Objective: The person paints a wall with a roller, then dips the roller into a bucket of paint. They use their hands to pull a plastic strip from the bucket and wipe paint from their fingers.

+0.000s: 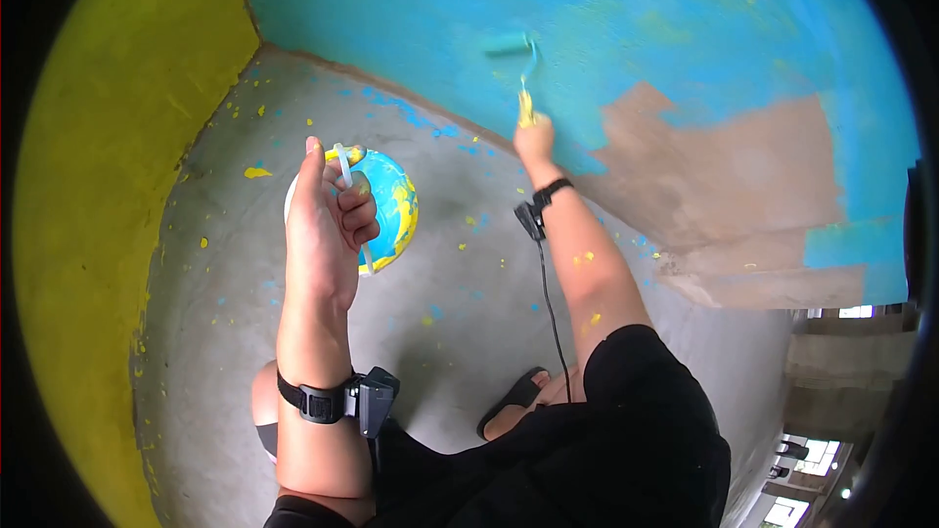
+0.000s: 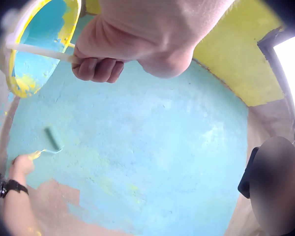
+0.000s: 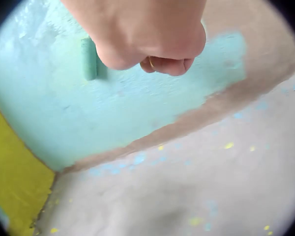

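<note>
The right hand [image 1: 534,141] grips the yellow handle [image 1: 526,108] of a paint roller, whose teal sleeve [image 1: 508,45] lies against the blue-painted wall [image 1: 411,0]. In the right wrist view the roller sleeve [image 3: 89,59] shows left of the curled right hand [image 3: 152,34], which hides the handle. Fingers of the left hand [image 1: 337,200] are curled round the white handle of a bucket [image 1: 399,198] with blue and yellow paint on it. The left wrist view shows that white bucket handle [image 2: 39,50] running into the left hand [image 2: 132,44], beside the paint-smeared bucket [image 2: 24,86].
A yellow wall [image 1: 108,137] meets the blue one at a corner on the left. Bare brown patches [image 1: 724,166] remain low on the blue wall. Paint spots dot the grey floor [image 1: 440,303]. A cable [image 1: 550,308] hangs from the right wrist; a sandalled foot [image 1: 514,406] stands below.
</note>
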A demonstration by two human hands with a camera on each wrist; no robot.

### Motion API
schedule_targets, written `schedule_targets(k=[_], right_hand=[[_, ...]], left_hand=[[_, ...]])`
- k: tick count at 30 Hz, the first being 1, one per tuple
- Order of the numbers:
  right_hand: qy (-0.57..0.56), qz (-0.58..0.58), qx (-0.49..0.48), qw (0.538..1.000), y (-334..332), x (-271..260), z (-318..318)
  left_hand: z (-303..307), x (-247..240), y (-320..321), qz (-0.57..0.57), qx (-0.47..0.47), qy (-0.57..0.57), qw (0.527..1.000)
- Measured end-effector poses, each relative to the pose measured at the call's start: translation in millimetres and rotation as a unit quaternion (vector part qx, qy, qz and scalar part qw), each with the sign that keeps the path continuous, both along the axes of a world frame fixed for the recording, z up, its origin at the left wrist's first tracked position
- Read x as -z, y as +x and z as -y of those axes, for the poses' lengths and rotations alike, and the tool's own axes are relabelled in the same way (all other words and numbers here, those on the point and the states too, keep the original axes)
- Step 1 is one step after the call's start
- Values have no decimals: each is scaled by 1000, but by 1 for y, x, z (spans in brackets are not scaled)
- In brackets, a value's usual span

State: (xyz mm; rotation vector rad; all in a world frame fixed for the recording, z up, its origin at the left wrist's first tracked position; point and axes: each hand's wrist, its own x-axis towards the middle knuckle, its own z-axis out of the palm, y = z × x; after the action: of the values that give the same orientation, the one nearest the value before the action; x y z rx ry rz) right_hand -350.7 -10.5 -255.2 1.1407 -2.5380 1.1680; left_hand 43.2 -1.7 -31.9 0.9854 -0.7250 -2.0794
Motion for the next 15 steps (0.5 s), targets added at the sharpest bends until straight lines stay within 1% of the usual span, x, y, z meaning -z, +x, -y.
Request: schedule_targets(k=[1,2,3,4,5,7,11,13,15], right_hand=[[19,-27,-13,999,11,-29,17],[18,-26,-13,999,17,-54,25],[32,1,-2,999,21,-75,32],[46,29,11,998,22,-81,35],[46,30,13,998,21,-82,27],[100,-32,23,994,0,-87,-3],[134,-77,62,986,-49,-35,-103],[167,-17,123,978,-61,-4,-149],[184,15,171,968,-66,27,-188]], left_hand=[[-1,0,0,-4,-3,3,1000],[-2,0,1,-7,-7,7,1000],[-2,1,2,-7,-8,6,1000],[-2,2,2,-8,-14,9,1000],[-2,3,2,-8,-18,13,1000],[-1,1,5,-10,-16,15,1000],[-1,2,8,-3,-20,20,1000],[0,2,6,0,-13,17,1000],[-1,-1,3,11,-5,14,1000]])
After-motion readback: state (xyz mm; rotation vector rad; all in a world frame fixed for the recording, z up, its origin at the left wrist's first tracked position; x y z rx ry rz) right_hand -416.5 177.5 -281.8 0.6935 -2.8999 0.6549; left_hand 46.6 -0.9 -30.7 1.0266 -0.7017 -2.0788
